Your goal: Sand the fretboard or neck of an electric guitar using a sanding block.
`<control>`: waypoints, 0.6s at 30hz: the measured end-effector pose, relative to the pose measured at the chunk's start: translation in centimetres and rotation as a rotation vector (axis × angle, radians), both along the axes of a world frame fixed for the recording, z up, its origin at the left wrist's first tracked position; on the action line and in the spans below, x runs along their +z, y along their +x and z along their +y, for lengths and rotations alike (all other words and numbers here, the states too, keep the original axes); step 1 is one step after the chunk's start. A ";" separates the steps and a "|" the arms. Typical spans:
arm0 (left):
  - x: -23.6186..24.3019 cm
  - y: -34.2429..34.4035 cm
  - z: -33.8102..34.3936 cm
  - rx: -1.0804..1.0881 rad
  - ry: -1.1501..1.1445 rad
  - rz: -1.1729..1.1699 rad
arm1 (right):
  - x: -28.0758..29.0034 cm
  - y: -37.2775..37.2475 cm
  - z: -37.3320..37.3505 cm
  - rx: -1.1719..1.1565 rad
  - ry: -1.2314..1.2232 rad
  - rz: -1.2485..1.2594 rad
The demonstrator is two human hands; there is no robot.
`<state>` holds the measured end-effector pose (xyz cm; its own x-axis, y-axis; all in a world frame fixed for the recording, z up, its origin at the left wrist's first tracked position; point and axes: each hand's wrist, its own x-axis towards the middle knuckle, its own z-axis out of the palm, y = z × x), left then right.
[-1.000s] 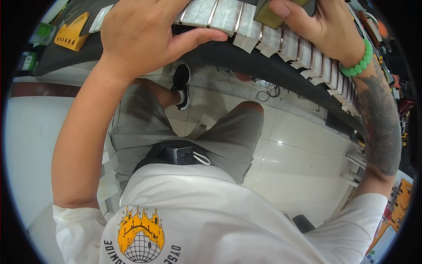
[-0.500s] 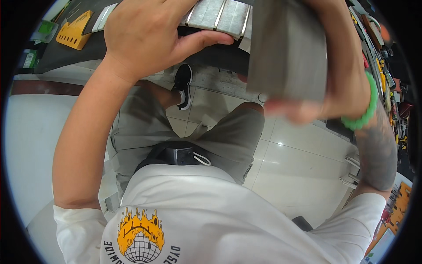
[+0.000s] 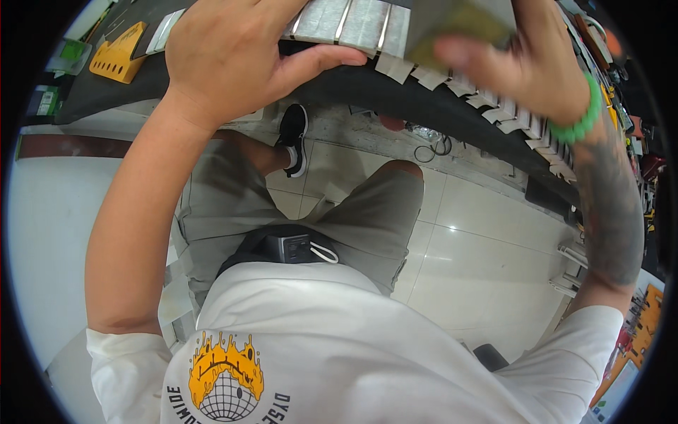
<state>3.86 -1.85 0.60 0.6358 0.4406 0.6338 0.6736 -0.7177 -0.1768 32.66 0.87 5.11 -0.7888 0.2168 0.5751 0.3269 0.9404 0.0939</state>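
Observation:
Masking tape strips cover a guitar neck [image 3: 361,22], with bare metal frets showing between them, and loose tape ends hang along its near edge toward the right. My left hand [image 3: 226,60] wraps over the neck on the left, its thumb lying along the near edge. To the right, my right hand [image 3: 540,74] grips a grey rectangular block [image 3: 455,20] above the taped neck. Its thumb presses on the block's near part, where a yellowish-brown patch shows. The block's far part runs out of view, so whether it touches the frets I cannot tell.
A yellow gauge with a row of holes [image 3: 119,55] lies on the black bench surface [image 3: 152,78] at the left. Green packages [image 3: 48,100] stand beyond the bench's left end. Many hand tools crowd the right edge. A black cable [image 3: 432,150] lies below the bench.
The block and my right hand have moved up and away from me, and the block looks more foreshortened. The hanging tape ends now show. My left hand stays almost still.

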 end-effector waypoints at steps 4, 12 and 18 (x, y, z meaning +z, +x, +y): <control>0.4 -0.5 0.2 0.014 -0.017 -0.013 | -1.3 -1.6 -2.0 0.103 -0.109 0.104; -0.3 -0.3 0.5 -0.014 0.010 -0.025 | -0.2 -0.3 0.7 -0.065 0.109 -0.003; 0.4 -0.3 0.2 -0.042 0.037 -0.014 | 0.3 -1.6 -1.9 0.139 0.072 0.063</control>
<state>3.53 -1.67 1.03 0.6440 0.3894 0.6585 0.6453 -0.7388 -0.1943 31.01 -0.99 5.38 -0.7701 0.0652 0.6346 0.2019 0.9685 0.1456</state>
